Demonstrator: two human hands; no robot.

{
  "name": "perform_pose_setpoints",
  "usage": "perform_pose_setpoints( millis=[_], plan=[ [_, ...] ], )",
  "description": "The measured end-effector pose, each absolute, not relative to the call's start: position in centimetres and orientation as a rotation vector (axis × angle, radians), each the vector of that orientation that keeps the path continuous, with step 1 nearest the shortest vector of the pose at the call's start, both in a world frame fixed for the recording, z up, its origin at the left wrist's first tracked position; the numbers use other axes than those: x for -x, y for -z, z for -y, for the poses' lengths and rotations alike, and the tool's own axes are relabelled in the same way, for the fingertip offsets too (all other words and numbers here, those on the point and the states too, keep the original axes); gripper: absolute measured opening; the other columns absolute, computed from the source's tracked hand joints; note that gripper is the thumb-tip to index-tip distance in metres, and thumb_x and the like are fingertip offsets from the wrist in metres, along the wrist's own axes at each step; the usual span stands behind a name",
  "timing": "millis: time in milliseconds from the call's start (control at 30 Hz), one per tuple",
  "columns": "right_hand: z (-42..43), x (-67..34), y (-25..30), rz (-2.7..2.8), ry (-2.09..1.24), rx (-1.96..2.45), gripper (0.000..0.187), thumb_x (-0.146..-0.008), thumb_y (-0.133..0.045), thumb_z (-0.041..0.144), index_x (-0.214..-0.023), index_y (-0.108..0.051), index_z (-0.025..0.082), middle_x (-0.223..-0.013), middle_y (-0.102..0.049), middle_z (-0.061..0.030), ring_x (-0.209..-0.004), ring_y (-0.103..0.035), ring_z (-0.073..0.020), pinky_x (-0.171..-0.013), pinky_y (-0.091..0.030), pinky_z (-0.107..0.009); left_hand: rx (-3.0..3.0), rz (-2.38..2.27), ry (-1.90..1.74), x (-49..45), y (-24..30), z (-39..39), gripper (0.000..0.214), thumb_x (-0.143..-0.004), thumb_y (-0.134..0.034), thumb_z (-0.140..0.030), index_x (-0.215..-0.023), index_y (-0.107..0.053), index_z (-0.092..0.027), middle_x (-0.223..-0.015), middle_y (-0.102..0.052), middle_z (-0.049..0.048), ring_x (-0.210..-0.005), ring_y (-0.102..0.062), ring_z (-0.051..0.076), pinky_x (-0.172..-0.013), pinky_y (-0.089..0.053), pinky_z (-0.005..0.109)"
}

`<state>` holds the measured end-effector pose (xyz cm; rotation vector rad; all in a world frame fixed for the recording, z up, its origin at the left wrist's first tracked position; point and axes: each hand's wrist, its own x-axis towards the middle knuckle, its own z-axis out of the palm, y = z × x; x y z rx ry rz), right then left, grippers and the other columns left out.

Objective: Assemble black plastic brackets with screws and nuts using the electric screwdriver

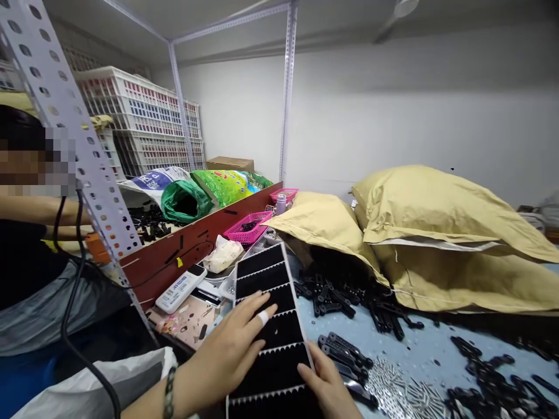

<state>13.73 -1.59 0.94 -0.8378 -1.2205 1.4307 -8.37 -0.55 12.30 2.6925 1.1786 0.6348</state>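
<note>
My left grip (222,355) is spread wide, fingers resting on the face of a black sheet (273,372) crossed by white toothed strips; I wear a bracelet (169,393) on that wrist and a white band (263,318) on one finger. My right grip (329,387) is narrow, closed on the sheet's right edge, thumb on top. The sheet is near me, in the middle, and I see no lettering on it. Just right of it, black handles (345,355) and a heap of metal pins (388,384) lie on the blue desk (421,346). Left of it, a white device (181,289) has print too small for me to read. Farther right are plain yellow sacks (437,203). Far left, a green bag (227,186) shows red lettering and a white bag (157,179) has pale marks on blue; I can't make out either. White crates (151,116) stand behind them.
</note>
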Motion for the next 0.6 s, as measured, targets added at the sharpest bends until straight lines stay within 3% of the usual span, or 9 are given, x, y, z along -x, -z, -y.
perform_pose_setpoints(
  millis=[67,133,200,267,333,400,500,600],
  plan=[
    [3.1,-15.1,-3.3,1.349,-1.520,0.825,0.041,-0.077,-0.069,0.043,-0.113,-0.066,0.023,-0.109,-0.067,-0.0065,-0.106,-0.058,-0.0297,-0.096,-0.040,-0.044,-2.903,-0.970,-0.601,6.8,-13.7,-0.2,0.059,-0.091,-0.049,-0.026,-0.145,-0.026,-0.027,-0.152,-0.026,0.0089,-0.140,-0.018,0.031,-0.111,-0.018,0.057],
    [4.9,-16.6,-6.0,1.429,-1.611,0.835,0.038,-0.077,-0.069,0.039,-0.112,-0.066,0.024,-0.104,-0.068,-0.0042,-0.102,-0.060,-0.0283,-0.092,-0.043,-0.041,-3.023,-0.737,-0.432,4.7,-14.8,-0.3,0.064,-0.086,-0.060,-0.039,-0.142,-0.033,-0.022,-0.139,-0.046,0.0123,-0.132,-0.036,0.033,-0.111,-0.012,0.061],
    [7.0,-18.1,-8.3,1.458,-1.643,0.867,0.038,-0.078,-0.068,0.036,-0.114,-0.065,0.025,-0.101,-0.068,-0.0027,-0.099,-0.061,-0.0265,-0.090,-0.044,-0.039,-3.038,-0.605,-0.251,2.7,-15.4,0.1,0.047,-0.082,-0.066,-0.042,-0.122,-0.056,-0.019,-0.106,-0.066,0.0084,-0.106,-0.058,0.028,-0.109,-0.022,0.056],
    [9.3,-19.6,-9.9,1.453,-1.626,0.920,0.038,-0.079,-0.067,0.034,-0.116,-0.065,0.025,-0.103,-0.068,-0.0023,-0.100,-0.061,-0.0254,-0.091,-0.044,-0.038,-2.980,-0.552,-0.159,1.4,-15.6,0.6,0.024,-0.083,-0.066,-0.037,-0.099,-0.064,-0.019,-0.084,-0.066,0.0030,-0.085,-0.063,0.021,-0.100,-0.040,0.043],
    [11.6,-20.9,-10.5,1.408,-1.598,0.973,0.038,-0.081,-0.065,0.034,-0.118,-0.063,0.025,-0.105,-0.067,-0.0029,-0.102,-0.060,-0.0250,-0.092,-0.043,-0.038,-2.941,-0.554,-0.247,1.0,-15.6,1.0,0.026,-0.083,-0.065,-0.036,-0.104,-0.062,-0.020,-0.093,-0.064,0.0038,-0.091,-0.061,0.021,-0.095,-0.044,0.039],
    [13.6,-21.9,-10.2,1.326,-1.545,1.021,0.039,-0.083,-0.063,0.036,-0.120,-0.061,0.026,-0.108,-0.067,-0.0042,-0.103,-0.061,-0.0255,-0.091,-0.045,-0.039,-2.938,-0.660,-0.560,1.4,-15.5,1.3,0.047,-0.084,-0.062,-0.037,-0.127,-0.049,-0.024,-0.119,-0.056,0.0069,-0.113,-0.052,0.025,-0.106,-0.032,0.046],
    [15.8,-22.2,-8.7,1.202,-1.324,1.045,0.039,-0.082,-0.064,0.039,-0.119,-0.059,0.027,-0.114,-0.065,-0.0050,-0.109,-0.058,-0.0256,-0.093,-0.044,-0.039,-2.691,-1.029,-1.217,2.9,-14.9,1.9,0.069,-0.087,-0.056,-0.041,-0.145,-0.021,-0.029,-0.148,-0.027,0.0061,-0.137,-0.025,0.029,-0.114,-0.012,0.050],
    [16.6,-20.6,-7.1,1.082,-1.152,1.018,0.041,-0.083,-0.062,0.046,-0.117,-0.057,0.025,-0.110,-0.066,-0.0067,-0.105,-0.060,-0.0264,-0.090,-0.047,-0.037,-2.101,-1.263,-1.323,4.4,-13.2,3.0,0.085,-0.085,-0.053,-0.053,-0.148,-0.001,-0.030,-0.155,-0.011,0.0068,-0.141,-0.016,0.030,-0.113,-0.020,0.048]
  ],
)
